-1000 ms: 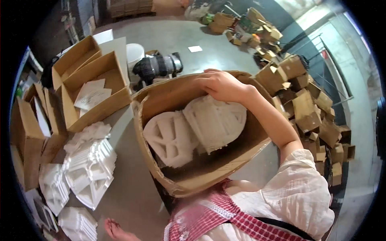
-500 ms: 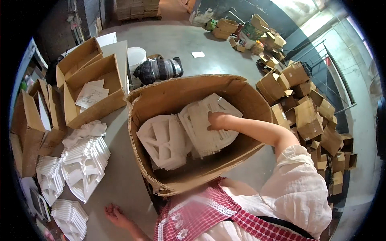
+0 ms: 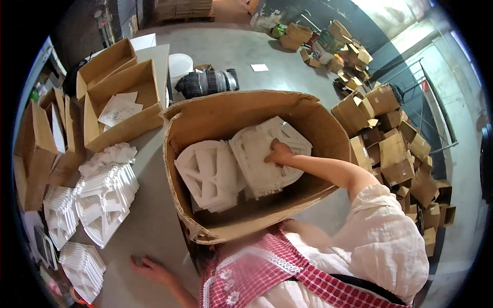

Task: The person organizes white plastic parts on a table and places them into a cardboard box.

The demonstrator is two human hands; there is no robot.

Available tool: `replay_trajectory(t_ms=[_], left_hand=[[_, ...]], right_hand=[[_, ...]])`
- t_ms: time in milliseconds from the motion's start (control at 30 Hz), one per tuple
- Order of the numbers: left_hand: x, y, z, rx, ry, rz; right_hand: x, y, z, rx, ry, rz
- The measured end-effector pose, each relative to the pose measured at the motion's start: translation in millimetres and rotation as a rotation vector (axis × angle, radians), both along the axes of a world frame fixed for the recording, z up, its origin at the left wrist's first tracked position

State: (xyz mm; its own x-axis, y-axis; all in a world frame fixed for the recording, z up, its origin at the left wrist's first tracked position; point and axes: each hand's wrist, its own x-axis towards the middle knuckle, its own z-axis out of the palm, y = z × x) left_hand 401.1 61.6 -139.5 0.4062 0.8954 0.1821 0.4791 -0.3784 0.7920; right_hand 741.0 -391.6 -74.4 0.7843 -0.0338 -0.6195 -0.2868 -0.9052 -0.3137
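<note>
A large open cardboard box stands right in front of me, holding two stacks of white fan-shaped plastic parts with cut-out openings. My right hand reaches into it, fingers curled onto the top of the right stack; the fingertips are partly hidden, but they seem to grip the top part. Beside it lies the left stack, untouched by either hand. My left hand hovers over the grey surface at the lower left, palm turned up, fingers apart and holding nothing.
On the left, more white parts stand in nested rows beneath a crumpled white cloth. Behind them are open cardboard boxes, one with papers inside. A white bucket and a dark wrapped bundle lie beyond. Piled empty cartons fill the right.
The view has tilted slightly, so the near things sit a little higher in it. My left hand's fingers have opened out more. My right hand stays at the right stack.
</note>
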Motion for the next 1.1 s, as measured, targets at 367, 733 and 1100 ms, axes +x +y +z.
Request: replay_trajectory(t_ms=[367, 733, 1100], left_hand=[[-11, 15, -19, -0.078, -0.033, -0.040], [-4, 10, -2, -0.060, 0.010, -0.022], [-1, 6, 2, 0.017, 0.034, 0.016]], right_hand=[[11, -23, 19, 0.179, -0.039, -0.127], [8, -20, 23, 0.135, -0.081, -0.089], [8, 15, 12, -0.247, 0.061, 0.249]])
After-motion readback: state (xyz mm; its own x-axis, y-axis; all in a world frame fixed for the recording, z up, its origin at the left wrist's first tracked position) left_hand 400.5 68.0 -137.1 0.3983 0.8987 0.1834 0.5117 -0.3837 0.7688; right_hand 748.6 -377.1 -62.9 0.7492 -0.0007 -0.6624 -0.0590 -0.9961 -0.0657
